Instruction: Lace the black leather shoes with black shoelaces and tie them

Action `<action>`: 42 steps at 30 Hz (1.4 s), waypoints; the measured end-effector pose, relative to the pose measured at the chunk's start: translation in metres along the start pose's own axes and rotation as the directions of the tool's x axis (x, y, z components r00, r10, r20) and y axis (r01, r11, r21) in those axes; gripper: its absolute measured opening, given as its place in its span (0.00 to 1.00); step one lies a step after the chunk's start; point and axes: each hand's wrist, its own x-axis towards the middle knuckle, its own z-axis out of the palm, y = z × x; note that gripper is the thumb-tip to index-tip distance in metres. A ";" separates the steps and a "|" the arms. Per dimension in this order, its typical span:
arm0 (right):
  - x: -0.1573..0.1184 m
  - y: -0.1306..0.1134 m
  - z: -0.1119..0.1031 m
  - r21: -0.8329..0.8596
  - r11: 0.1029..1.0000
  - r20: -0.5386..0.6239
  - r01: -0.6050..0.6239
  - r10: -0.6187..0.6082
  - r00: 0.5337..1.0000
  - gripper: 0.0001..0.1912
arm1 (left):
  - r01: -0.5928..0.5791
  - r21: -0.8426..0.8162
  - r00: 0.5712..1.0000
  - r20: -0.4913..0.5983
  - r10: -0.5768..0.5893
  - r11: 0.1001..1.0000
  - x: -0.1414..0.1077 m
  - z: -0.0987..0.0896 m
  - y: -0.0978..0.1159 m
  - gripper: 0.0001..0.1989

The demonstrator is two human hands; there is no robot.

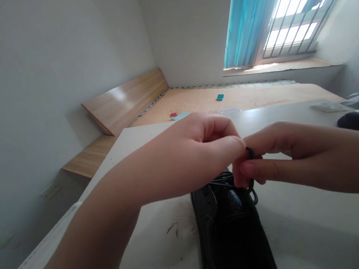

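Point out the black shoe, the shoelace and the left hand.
black shoe (pixel 233 236), head view, on the leather upper.
shoelace (pixel 249 152), head view, on the loop pinched between the fingers.
left hand (pixel 200 149), head view, on the back of the hand.

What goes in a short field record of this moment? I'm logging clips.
surface: white scuffed tabletop
main thing: black leather shoe, toe toward the camera
lace: thin black shoelace, pinched above the shoe
left hand: closed, fingers on the lace
right hand: fingers on the lace
behind: wooden bed frame, blue curtain
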 end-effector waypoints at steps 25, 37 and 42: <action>0.010 -0.008 0.018 0.158 0.986 0.197 -0.061 0.029 0.980 0.17 | 0.031 0.049 0.996 0.083 -0.035 0.998 0.004 0.003 -0.010 0.15; 0.010 -0.004 0.020 0.151 0.985 0.201 -0.083 0.052 0.978 0.16 | 0.013 0.173 0.990 0.136 -0.037 0.985 -0.002 -0.008 -0.008 0.13; 0.010 -0.009 0.016 0.039 0.990 0.276 -0.134 0.118 0.954 0.14 | 0.194 0.439 0.955 0.121 -0.272 0.878 -0.010 -0.026 -0.014 0.17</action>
